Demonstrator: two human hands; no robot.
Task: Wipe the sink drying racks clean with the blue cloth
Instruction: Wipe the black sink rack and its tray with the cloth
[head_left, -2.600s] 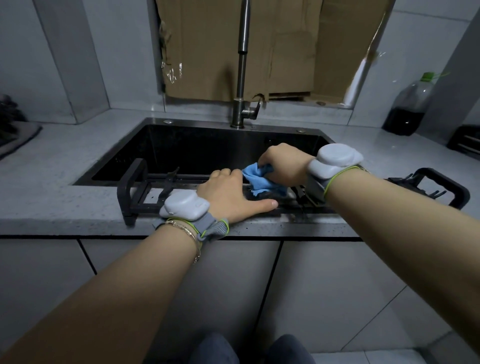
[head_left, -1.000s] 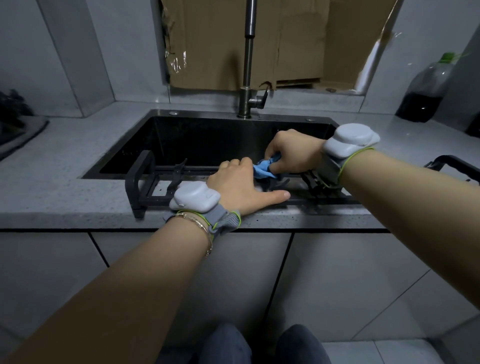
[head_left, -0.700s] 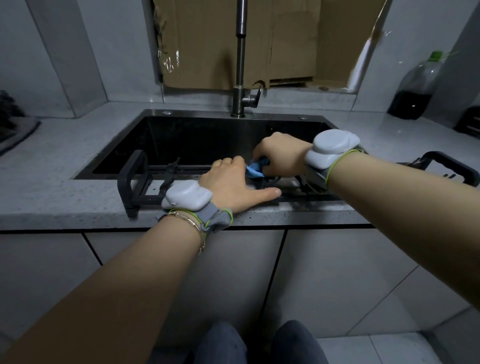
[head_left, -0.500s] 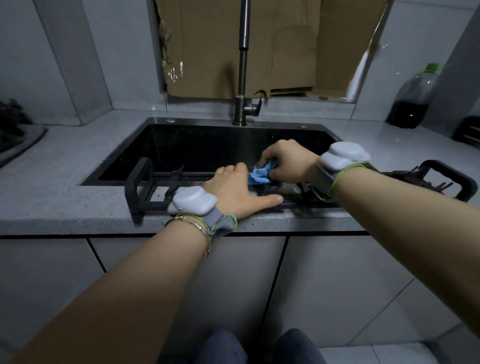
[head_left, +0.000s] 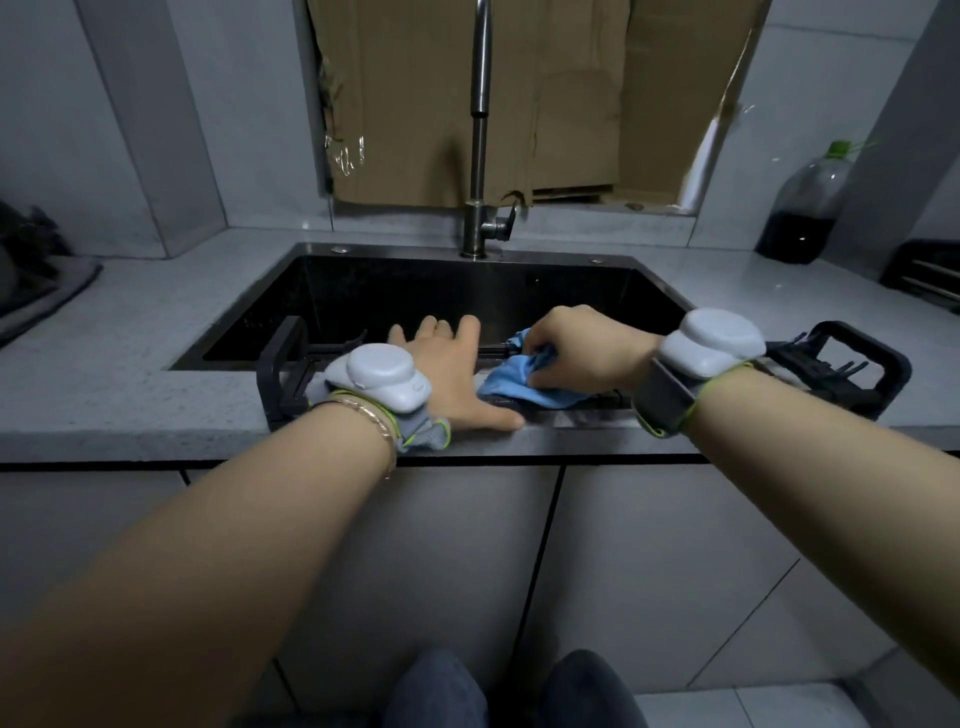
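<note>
1. Two hands are at work on the black drying rack (head_left: 283, 364), which lies across the near side of the dark sink (head_left: 467, 291).
2. The left hand (head_left: 452, 369) lies flat on the rack. Its fingers are straight and a little spread, and its thumb points toward the right hand. It grips nothing. I think it is stopping the rack from sliding.
3. The right hand (head_left: 582, 348) has its fingers curled round the blue cloth (head_left: 519, 382). The cloth sits between the two hands, just beside the left thumb, and lies on the rack bars under the right hand.
4. What changed: half a second ago the cloth was a small bunch up by the far bar, near the left fingertips. Now more of it shows, and it has come down toward the near bar. The left fingers were bent before, and now they are stretched out.
5. That tells me the wipe is going from the far bars to the near ones, so the middle part is getting clean.
6. Still to do, I think: the rack end left of the left hand, and the black rack handle (head_left: 857, 369) right of the right wrist. I cannot tell if that handle belongs to the same rack.
</note>
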